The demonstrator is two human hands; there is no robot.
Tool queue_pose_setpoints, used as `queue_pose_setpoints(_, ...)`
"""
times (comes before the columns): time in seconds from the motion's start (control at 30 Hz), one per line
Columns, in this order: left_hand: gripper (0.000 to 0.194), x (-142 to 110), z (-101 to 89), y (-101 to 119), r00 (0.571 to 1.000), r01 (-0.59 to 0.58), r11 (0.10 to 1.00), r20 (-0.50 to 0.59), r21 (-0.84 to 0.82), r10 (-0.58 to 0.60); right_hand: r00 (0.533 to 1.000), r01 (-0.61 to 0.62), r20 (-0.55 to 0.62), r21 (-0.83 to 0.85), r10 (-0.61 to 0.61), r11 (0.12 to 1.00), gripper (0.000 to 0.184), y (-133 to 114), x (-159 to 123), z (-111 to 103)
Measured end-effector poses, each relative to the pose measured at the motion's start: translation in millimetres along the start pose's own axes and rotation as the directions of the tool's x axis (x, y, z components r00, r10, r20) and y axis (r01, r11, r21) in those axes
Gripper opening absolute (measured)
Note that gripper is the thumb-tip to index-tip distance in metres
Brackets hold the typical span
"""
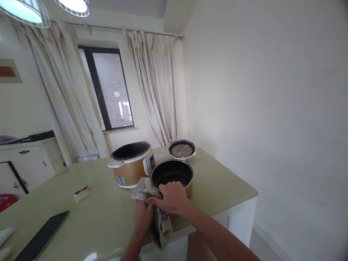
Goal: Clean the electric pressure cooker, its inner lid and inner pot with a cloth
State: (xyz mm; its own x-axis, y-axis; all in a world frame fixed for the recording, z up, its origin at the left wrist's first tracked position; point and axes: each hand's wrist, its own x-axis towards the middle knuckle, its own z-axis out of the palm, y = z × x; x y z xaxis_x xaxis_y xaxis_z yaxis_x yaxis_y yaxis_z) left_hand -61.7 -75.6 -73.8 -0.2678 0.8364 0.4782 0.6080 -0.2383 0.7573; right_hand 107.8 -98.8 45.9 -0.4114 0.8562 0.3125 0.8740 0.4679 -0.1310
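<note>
A round pot (189, 190), black inside and golden outside, stands near the table's front edge. Curled over its near rim, my right hand (174, 197) grips the pot, its thumb stretched left against a patterned cloth (163, 221). My left hand (143, 215) is closed on that cloth beside the pot's left side; its fingers are partly hidden by the fabric, which hangs down over the table edge. Behind and left of the pot sits a gold and white rice cooker body (130, 171) with its top uncovered. A round lid (182, 149) lies behind the pot.
The pale green table (106, 214) carries a dark tablet-like slab (42, 235) at front left and a small white packet (81, 194). A bare wall (258, 108) runs along the right. A white cabinet (29, 159) and curtains (156, 83) stand beyond the table.
</note>
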Motion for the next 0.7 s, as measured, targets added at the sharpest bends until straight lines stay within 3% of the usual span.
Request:
queue_pose_setpoints(0.07, 0.036, 24, -10.6, -8, 0.999, 0.045, 0.998, -0.021, -0.031, -0.046, 0.993, 0.117, 0.020, -0.025, -0.116, 0.993, 0.087, 23, -14, -5)
queue_pose_setpoints(0.17, 0.024, 53, -18.7, -13, 0.996, 0.086, 0.988, 0.034, -0.132, -0.082, 0.970, 0.237, 0.063, -0.041, -0.235, 0.971, 0.079, 59, -29, -12)
queue_pose_setpoints(0.3, 0.016, 58, -10.8, -5, 0.990, 0.121, 0.983, 0.091, -0.138, -0.109, 0.960, 0.275, 0.081, -0.081, -0.268, 0.958, 0.075, 86, -36, -15)
queue_pose_setpoints(0.4, 0.025, 42, 1.5, 1, 0.990, 0.117, 0.987, 0.098, -0.112, -0.106, 0.977, 0.208, 0.062, -0.125, -0.202, 0.970, 0.076, 81, -35, -14)
queue_pose_setpoints(0.57, 0.039, -6, 23.5, 18, 1.000, 0.013, 0.996, -0.012, -0.093, -0.014, 0.999, 0.034, 0.027, -0.136, -0.030, 0.990, 0.082, 43, -18, -7)
queue_pose_setpoints(0.7, 0.046, -34, 34.9, 37, 0.997, -0.077, 0.989, 0.002, -0.129, 0.077, 0.999, -0.041, 0.000, -0.077, 0.041, 0.996, 0.087, 21, 1, -4)
